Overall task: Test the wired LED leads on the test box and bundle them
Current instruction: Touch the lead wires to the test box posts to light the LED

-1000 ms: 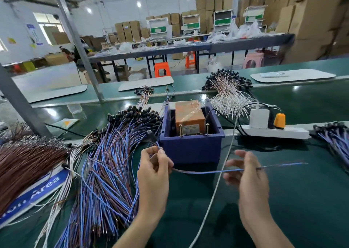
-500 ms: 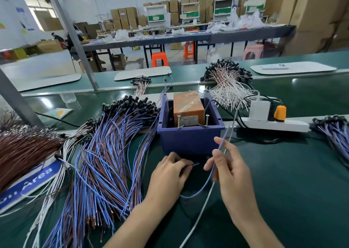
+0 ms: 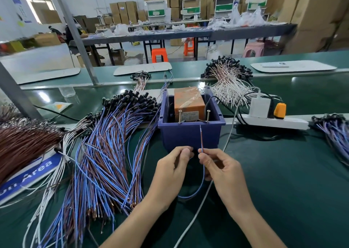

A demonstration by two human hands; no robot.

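Note:
The test box (image 3: 190,134) is a dark blue bin holding an orange unit (image 3: 188,104) with two upright screws at its front. One blue and brown LED lead (image 3: 202,170) loops down between my hands just in front of the box. My right hand (image 3: 221,170) pinches it near the bare ends, which point up toward the right screw (image 3: 208,115). My left hand (image 3: 173,170) grips the other end; the LED head is hidden in the fingers. A big pile of blue and brown leads (image 3: 105,162) lies to the left.
A white power strip (image 3: 273,122) with a white adapter and an orange plug sits right of the box, its white cable (image 3: 200,208) running under my right hand. Brown leads (image 3: 24,144) lie far left, white leads (image 3: 226,83) behind the box, more blue leads (image 3: 334,132) at right.
Both hands drew together in front of the box. The lead, stretched out sideways a second ago, now hangs in a loop with its bare ends turned up toward the screws.

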